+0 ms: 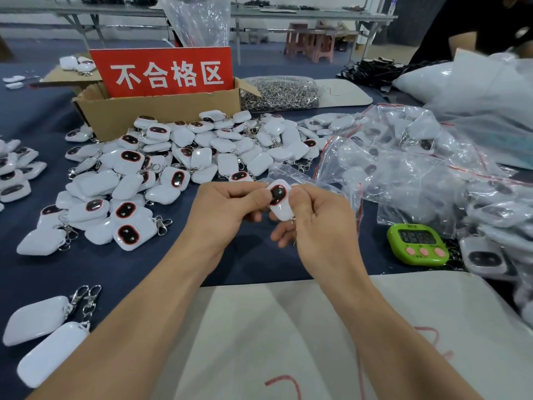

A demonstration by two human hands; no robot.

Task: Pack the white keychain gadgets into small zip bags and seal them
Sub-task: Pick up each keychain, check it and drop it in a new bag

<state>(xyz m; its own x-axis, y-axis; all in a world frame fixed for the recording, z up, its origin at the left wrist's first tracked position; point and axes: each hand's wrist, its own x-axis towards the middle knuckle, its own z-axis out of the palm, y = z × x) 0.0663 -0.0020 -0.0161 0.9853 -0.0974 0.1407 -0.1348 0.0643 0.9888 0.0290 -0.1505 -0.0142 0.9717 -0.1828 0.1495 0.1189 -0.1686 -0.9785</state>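
Observation:
A white keychain gadget point(281, 204) with a dark oval face rimmed in red is held upright between both hands above the blue table. My left hand point(227, 210) pinches its left side with thumb and forefinger. My right hand point(320, 223) grips its right side, and the metal clasp hangs below, mostly hidden by the fingers. A big heap of loose white gadgets point(178, 157) lies just beyond and to the left. Empty clear zip bags point(389, 168) with red seal lines are piled to the right. Bagged gadgets point(496, 226) are stacked at the far right.
A cardboard box point(150, 111) with a red sign stands at the back. Beside it lies a pile of metal clasps point(282, 93). A green timer point(416, 243) sits at the right. A white cloth point(317, 342) covers the near edge. Another person's arm point(473, 41) reaches in at top right.

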